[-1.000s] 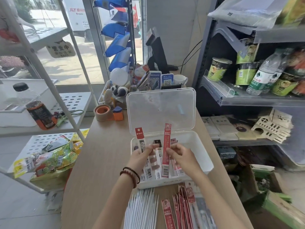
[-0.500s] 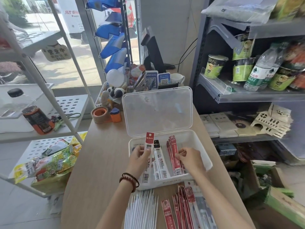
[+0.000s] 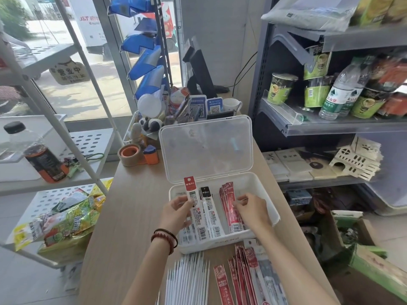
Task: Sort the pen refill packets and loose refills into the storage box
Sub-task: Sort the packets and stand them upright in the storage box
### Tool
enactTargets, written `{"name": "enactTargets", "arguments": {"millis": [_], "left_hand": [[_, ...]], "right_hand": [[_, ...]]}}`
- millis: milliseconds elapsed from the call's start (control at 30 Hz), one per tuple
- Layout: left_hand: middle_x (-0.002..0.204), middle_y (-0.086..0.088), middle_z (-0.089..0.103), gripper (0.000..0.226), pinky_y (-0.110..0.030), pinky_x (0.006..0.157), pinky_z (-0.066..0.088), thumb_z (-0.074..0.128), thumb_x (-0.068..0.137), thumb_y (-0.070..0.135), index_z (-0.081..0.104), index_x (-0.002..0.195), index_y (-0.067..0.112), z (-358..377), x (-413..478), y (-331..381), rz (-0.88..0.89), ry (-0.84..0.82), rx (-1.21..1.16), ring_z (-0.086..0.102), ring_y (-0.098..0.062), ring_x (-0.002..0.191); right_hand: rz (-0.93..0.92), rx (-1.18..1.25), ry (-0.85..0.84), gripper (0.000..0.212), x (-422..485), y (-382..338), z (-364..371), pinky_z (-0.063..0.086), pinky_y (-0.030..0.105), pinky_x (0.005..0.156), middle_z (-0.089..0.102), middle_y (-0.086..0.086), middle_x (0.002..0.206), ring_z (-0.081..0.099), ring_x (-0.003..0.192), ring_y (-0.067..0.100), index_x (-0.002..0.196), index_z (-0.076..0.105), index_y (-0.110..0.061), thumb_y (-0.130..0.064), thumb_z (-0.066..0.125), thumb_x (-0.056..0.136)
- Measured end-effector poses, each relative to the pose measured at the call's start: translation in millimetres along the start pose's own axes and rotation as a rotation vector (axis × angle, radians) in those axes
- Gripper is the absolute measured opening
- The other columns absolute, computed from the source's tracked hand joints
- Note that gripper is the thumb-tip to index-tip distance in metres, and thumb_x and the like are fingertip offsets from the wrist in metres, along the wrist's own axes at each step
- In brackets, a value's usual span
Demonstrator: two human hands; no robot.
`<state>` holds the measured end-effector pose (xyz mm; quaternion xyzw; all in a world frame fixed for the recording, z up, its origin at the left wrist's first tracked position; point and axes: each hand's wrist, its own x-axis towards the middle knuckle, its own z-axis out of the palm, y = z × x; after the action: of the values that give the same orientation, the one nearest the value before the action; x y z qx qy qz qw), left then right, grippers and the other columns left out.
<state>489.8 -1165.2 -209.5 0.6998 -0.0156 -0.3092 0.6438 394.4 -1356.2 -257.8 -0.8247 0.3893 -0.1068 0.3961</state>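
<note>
Your left hand (image 3: 178, 211) pinches a red-topped packet (image 3: 191, 190) marked M&G, upright at the left end of the storage box (image 3: 263, 188); your right hand (image 3: 251, 211) pinches the red packets (image 3: 230, 202) inside with curled fingers, bare box floor to their right; loose refills (image 3: 187, 280) lie at the near edge of the table (image 3: 136, 216)

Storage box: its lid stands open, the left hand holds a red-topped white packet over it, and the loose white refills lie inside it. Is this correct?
No. In the head view the loose white refills lie on the table in front of the storage box, not inside it. The lid stands open and the left hand holds the red-topped white packet over it.
</note>
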Motion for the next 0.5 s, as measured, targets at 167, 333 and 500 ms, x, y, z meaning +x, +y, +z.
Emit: {"name": "enactTargets", "arguments": {"millis": [167, 333, 500], "left_hand": [[0.091, -0.007, 0.067, 0.004, -0.028, 0.063, 0.052, 0.059, 0.090, 0.013, 0.062, 0.093, 0.014, -1.7, 0.8, 2.3, 0.003, 0.007, 0.002, 0.059, -0.019, 0.076], [0.091, -0.007, 0.069, 0.008, -0.027, 0.063, 0.055, 0.060, 0.091, 0.016, 0.062, 0.097, 0.013, -0.3, -1.2, 3.2, 0.042, 0.009, 0.034, 0.063, -0.019, 0.074], [0.096, -0.008, 0.070, 0.018, -0.037, 0.074, 0.058, 0.060, 0.091, 0.023, 0.065, 0.105, 0.012, -8.0, -5.2, 4.4, 0.175, 0.016, 0.233, 0.068, -0.026, 0.083]], "right_hand": [[-0.148, 0.206, -0.021, 0.010, -7.2, -12.1, -9.5, 0.052, 0.013, 0.067, 0.067, -0.014, 0.088, 0.064, 0.086, 0.002, 0.095, 0.066, -0.028, -0.036, 0.068, 0.089], [-0.214, 0.307, -0.413, 0.046, -27.5, -43.6, -9.3, 0.055, 0.019, 0.078, 0.072, -0.010, 0.102, 0.069, 0.092, 0.004, 0.114, 0.059, -0.031, -0.057, 0.071, 0.077], [-0.223, 0.424, -0.552, 0.039, -37.6, -60.3, 9.1, 0.053, 0.020, 0.063, 0.076, -0.002, 0.090, 0.073, 0.078, 0.011, 0.111, 0.057, -0.022, -0.034, 0.078, 0.081]]}}
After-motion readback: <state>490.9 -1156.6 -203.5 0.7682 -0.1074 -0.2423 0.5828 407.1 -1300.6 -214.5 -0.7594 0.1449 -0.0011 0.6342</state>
